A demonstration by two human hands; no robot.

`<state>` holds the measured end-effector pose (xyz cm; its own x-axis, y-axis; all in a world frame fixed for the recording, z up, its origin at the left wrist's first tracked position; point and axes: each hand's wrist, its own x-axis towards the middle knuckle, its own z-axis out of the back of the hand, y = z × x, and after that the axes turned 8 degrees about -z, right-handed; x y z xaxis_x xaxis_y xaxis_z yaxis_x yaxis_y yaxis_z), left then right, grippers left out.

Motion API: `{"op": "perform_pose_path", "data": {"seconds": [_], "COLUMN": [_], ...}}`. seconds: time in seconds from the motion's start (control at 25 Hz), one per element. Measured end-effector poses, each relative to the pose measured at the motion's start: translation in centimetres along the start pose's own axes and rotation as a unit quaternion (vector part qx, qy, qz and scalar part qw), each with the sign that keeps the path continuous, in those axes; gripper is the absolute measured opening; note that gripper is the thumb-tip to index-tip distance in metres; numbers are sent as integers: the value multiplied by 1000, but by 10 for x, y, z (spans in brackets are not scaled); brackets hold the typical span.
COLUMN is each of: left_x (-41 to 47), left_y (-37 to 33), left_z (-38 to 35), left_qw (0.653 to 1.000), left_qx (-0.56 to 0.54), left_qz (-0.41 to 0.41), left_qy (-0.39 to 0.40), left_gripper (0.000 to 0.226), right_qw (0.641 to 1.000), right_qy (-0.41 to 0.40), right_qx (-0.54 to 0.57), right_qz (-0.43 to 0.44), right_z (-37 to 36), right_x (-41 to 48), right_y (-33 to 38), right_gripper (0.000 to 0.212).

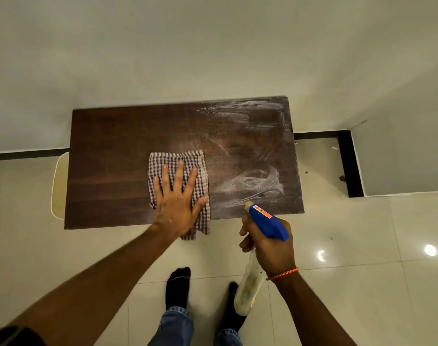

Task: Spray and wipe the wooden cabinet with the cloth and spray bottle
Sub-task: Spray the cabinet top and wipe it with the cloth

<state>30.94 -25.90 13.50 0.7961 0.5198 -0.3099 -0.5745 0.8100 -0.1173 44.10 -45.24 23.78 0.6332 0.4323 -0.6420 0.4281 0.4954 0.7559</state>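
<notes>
Cabinet: dark brown wooden top seen from above, back edge against a pale wall, standing on glossy cream floor tiles. The half of the top right of the cloth shows white spray droplets and smeared streaks; the half left of it looks plain and dark.

Beside the cabinet's left edge: a pale rounded object, partly hidden, kind unclear. Right of the cabinet: a black skirting strip and small specks on the tiles.

Cloth: brown-and-white checked, flat near the middle of the top, one corner hanging over the front edge.

Left hand: fingers spread, palm pressed flat on the cloth.

Spray bottle: cloudy whitish body, contents cannot be judged; blue trigger head pointing at the cabinet's front right corner.

Right hand: wrapped around the bottle neck, orange thread at the wrist.

In front of the cabinet: two feet in black socks, jeans hems.
</notes>
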Motion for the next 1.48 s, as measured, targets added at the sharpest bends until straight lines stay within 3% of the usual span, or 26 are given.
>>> {"op": "perform_pose_path", "data": {"seconds": [0.28,0.76,0.96,1.24,1.36,1.48], "left_x": [-24,151,120,-21,-20,18], "left_y": [-2,64,49,3,19,41], "left_z": [-9,65,53,-5,-3,14], "left_qw": [998,1000,1000,999,996,996], "left_qx": [13,-8,-24,1,13,8], "left_qz": [-49,0,-4,-36,-71,-79], "left_qy": [26,9,-4,33,58,35], "left_gripper": [77,72,69,71,71,70], "right_qw": [1000,1000,1000,1000,1000,1000], "right_qy": [7,-9,-19,-15,-4,4], "right_qx": [23,7,17,2,-2,-3], "right_qz": [-10,-5,5,2,4,2], "right_z": [-1,7,7,-4,-16,-25], "right_x": [-2,31,25,6,3,9], "right_y": [-3,4,11,6,4,6], "right_gripper": [9,18,19,21,20,19]}}
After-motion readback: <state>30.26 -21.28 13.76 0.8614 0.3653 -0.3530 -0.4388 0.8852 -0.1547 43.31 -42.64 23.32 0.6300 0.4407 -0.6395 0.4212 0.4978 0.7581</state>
